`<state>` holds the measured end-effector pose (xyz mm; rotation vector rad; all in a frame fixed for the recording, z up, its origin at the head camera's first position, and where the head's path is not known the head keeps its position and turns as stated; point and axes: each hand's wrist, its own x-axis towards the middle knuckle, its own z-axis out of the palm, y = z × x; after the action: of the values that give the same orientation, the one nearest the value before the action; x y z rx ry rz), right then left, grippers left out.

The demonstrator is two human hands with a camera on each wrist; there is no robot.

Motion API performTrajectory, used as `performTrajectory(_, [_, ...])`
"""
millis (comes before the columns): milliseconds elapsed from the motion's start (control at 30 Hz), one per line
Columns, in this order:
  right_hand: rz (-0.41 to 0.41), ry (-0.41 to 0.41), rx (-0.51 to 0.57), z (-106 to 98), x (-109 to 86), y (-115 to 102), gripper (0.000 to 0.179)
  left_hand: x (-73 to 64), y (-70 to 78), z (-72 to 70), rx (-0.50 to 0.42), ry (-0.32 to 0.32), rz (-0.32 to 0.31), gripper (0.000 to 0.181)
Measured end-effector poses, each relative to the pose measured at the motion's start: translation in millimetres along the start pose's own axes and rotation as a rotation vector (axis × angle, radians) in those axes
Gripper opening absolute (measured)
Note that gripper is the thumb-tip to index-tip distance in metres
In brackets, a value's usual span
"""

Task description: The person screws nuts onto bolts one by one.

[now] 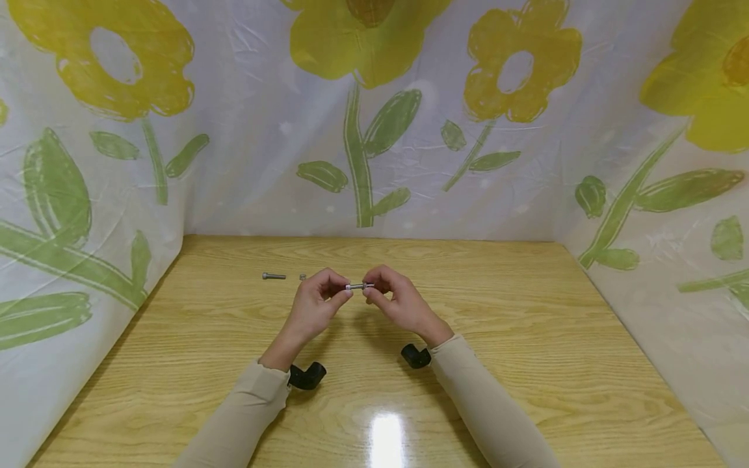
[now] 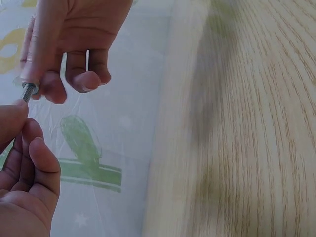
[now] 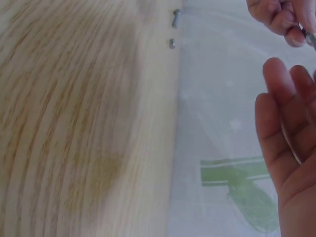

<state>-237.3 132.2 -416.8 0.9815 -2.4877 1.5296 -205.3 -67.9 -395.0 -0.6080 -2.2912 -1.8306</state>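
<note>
A metal bolt (image 1: 356,286) is held up between both hands, lying roughly level over the table. My left hand (image 1: 311,311) pinches its left end between thumb and fingertips. At the right end, the thumb and index finger of my right hand (image 1: 405,307) pinch a nut (image 1: 367,286) that sits around the bolt. The left wrist view shows the threaded shank (image 2: 26,93) running between the two hands. In the right wrist view the other fingers (image 3: 269,116) of my right hand stretch out loosely, and its pinch lies outside the frame.
A second bolt (image 1: 274,276) and a second nut (image 1: 302,277) lie on the wooden table (image 1: 515,312), left of my hands. A flower-printed cloth (image 1: 251,130) hangs around the back and sides. Black curved mounts (image 1: 308,376) sit at both wrists.
</note>
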Motion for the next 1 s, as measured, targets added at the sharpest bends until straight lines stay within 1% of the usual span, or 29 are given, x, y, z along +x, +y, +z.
performTrajectory(100, [0.015, -0.006, -0.014, -0.8, -1.0, 2.7, 0.013, -0.2, 1.8, -0.2, 0.001, -0.001, 0.001, 0.008])
performTrajectory(200, [0.011, -0.008, -0.029, -1.5, -1.8, 3.1, 0.016, -0.3, 3.5, -0.2, 0.003, -0.001, 0.004, 0.009])
performTrajectory(400, [0.031, -0.009, -0.041, -1.3, -1.7, 2.9, 0.017, -0.3, 3.5, -0.2, -0.004, -0.005, 0.001, 0.008])
performTrajectory(500, [0.044, -0.006, -0.027, -1.1, -1.7, 1.1, 0.022, -0.5, 3.0, -0.2, -0.005, -0.008, -0.004, 0.008])
performTrajectory(600, [0.034, -0.002, -0.01, -0.8, -1.4, -0.4, 0.027, -0.4, 2.6, -0.5, -0.003, -0.009, -0.004, 0.009])
performTrajectory(767, [-0.013, 0.009, -0.003, 0.5, -0.4, 0.4, 0.019, -0.1, 2.2, -0.6, -0.008, -0.011, 0.001, 0.009])
performTrajectory(900, [-0.017, -0.003, -0.004, -0.2, -0.6, 1.9, 0.012, 0.1, 2.2, -0.4, -0.007, -0.007, 0.004, 0.009])
performTrajectory(1000, [-0.011, -0.012, -0.027, -1.0, -1.2, 3.4, 0.012, 0.2, 2.5, -0.2, -0.007, -0.008, 0.001, 0.009])
